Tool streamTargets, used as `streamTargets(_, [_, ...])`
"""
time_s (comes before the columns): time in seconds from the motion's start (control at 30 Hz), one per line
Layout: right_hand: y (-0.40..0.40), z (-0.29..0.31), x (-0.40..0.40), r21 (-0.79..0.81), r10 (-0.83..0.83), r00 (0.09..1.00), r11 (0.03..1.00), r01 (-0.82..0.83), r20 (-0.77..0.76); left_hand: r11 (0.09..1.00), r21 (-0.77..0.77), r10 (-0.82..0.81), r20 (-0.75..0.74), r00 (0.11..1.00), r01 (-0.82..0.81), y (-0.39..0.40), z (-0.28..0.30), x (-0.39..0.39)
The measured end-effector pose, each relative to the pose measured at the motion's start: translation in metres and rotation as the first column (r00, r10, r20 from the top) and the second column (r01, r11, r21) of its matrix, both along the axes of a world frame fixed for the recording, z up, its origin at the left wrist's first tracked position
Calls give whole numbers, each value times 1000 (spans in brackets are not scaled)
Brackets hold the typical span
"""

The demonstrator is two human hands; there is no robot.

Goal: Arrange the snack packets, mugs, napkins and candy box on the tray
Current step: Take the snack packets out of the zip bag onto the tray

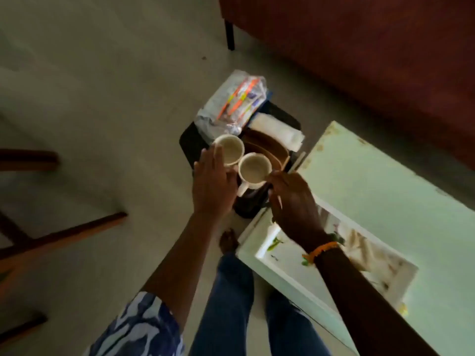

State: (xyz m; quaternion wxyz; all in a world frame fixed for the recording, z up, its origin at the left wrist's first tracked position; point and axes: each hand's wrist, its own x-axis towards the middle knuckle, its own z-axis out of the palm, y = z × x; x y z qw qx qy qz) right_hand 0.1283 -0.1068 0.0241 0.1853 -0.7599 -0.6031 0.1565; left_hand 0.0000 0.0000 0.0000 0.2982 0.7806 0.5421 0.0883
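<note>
A black tray (189,143) hangs above the floor beside a white table. On it lie clear snack packets (231,104) at the far end, white napkins (280,133) on the right, a brown candy box (267,148) in the middle, and two cream mugs near me, one on the left (231,149) and one on the right (255,168). My left hand (213,186) is on the tray's left edge, fingers lying against the left mug. My right hand (293,201) holds the tray's near right corner, just below the right mug. The tray's near edge is hidden by my hands.
The white table (372,188) stands at the right, touching the tray's right side, with a glass panel near me. A dark red sofa (359,60) fills the top right. Wooden chair legs (64,232) cross the floor at the left. My legs and a bare foot (228,240) are below.
</note>
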Motion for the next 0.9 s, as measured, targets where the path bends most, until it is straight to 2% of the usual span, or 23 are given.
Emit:
streamTargets(0.07, [51,-17,4,12,-17,999,1000,18,-41,950,-168,279,88,956,-262,51,-17,-6])
streamTargets(0.1, [77,-21,7,12,-35,998,999,36,-58,888,-289,404,115,908,-358,76,-26,-7])
streamTargets(0.17, [131,-38,15,-45,-113,989,993,109,-100,773,-484,513,97,853,-410,128,-47,-9])
streamTargets(0.23, [168,-60,21,-121,-186,963,979,165,-197,684,-620,544,80,836,-386,163,-65,-5])
streamTargets(0.4, [214,-98,36,-286,-301,909,933,218,-289,605,-734,548,102,831,-309,202,-94,16])
streamTargets(0.5, [225,-106,37,-306,-330,882,924,230,-336,567,-762,580,100,809,-313,210,-105,23])
streamTargets(0.67, [232,-110,37,-366,-383,838,899,241,-390,436,-800,706,20,708,-413,217,-114,26])
streamTargets(0.73, [233,-112,37,-378,-422,808,886,270,-412,448,-794,681,6,733,-410,220,-113,30])
streamTargets(0.77, [234,-113,38,-376,-451,784,876,300,-426,484,-786,645,25,763,-384,220,-112,33])
streamTargets(0.83, [236,-115,39,-388,-516,716,849,358,-470,586,-745,585,116,803,-319,215,-106,38])
streamTargets(0.9, [238,-116,40,-401,-540,669,838,370,-510,638,-730,568,231,790,-246,207,-101,39])
